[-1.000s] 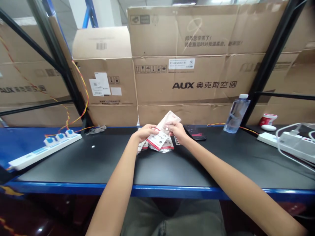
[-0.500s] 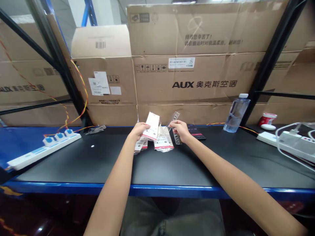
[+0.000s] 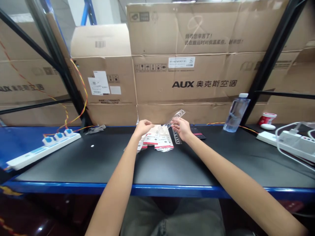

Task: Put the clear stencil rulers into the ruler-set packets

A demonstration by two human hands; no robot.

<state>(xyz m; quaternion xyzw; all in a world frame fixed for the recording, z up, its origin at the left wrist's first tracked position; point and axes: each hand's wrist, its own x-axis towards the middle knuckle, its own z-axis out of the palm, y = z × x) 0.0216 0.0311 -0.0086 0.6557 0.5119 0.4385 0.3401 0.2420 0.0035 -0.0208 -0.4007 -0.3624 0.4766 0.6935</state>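
Note:
My left hand (image 3: 143, 127) is closed, fingers curled over the top of a pile of small red-and-white packets (image 3: 157, 141) lying on the black table mat (image 3: 98, 157). My right hand (image 3: 181, 127) pinches a clear plastic strip (image 3: 176, 117) that slants up to the right, just above the pile. Another clear strip (image 3: 177, 137) lies flat on the mat below that hand. What, if anything, the left fingers grip is hidden.
A white power strip (image 3: 41, 149) with blue sockets lies at the left. A dark phone (image 3: 198, 133), a water bottle (image 3: 236, 113), a red-and-white cup (image 3: 268, 118) and a second power strip with cables (image 3: 287, 142) stand to the right. Stacked cardboard boxes (image 3: 184, 65) wall off the back.
My left hand has put the white packet it held up down onto the pile. My right hand has drawn the clear strip free and lifted it slightly.

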